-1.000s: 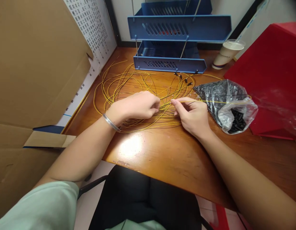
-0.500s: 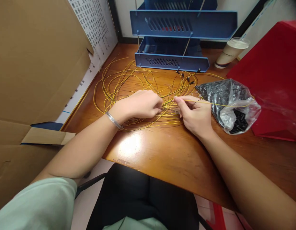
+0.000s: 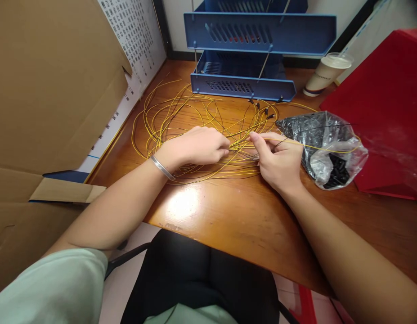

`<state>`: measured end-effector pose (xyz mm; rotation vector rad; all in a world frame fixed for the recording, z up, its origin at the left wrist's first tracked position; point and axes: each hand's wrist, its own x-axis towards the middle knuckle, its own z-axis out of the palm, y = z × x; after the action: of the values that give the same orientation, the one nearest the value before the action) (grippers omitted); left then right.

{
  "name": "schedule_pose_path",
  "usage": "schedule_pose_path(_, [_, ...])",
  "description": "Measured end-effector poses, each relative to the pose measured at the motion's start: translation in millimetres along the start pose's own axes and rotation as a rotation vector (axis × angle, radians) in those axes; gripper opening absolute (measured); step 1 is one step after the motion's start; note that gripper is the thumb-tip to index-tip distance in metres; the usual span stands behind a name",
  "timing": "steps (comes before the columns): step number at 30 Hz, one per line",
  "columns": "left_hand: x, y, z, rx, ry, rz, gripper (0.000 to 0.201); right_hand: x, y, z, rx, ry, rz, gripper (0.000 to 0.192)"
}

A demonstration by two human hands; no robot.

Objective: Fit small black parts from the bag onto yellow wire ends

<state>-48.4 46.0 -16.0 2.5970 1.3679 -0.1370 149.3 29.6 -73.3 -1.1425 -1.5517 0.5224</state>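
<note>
Loose loops of thin yellow and black wires (image 3: 161,121) lie across the wooden table. My left hand (image 3: 204,145), a silver bracelet on its wrist, is closed over the middle of the bundle with its fingers curled round some wires. To its right, my right hand (image 3: 279,157) pinches a yellow wire (image 3: 316,147) between thumb and forefinger; that wire's free length runs right over the plastic bag. Several small black connectors (image 3: 266,111) sit at wire ends beyond my right hand. Exactly which strands my left fingers grip is hidden.
A clear plastic bag of small black parts (image 3: 336,171) lies to the right, against a red box (image 3: 390,108). At the back stand a blue tiered tray (image 3: 242,85) and a paper cup (image 3: 326,74). Cardboard (image 3: 53,81) rises on the left.
My right hand has shifted slightly to the right, away from my left hand, still pinching the yellow wire. My left hand has stayed nearly in place.
</note>
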Motion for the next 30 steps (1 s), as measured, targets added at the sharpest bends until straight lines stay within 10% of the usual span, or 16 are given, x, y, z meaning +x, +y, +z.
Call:
schedule_pose_path(10, [-2,-5,-3.0,0.051,0.164,-0.114,0.037,5,0,-3,0.105,0.187,0.083,0.035])
schedule_pose_path(30, [-10,13,-2.8,-0.059,-0.002,0.15,0.04,15,-3,-5,0.391,0.384,0.217,0.048])
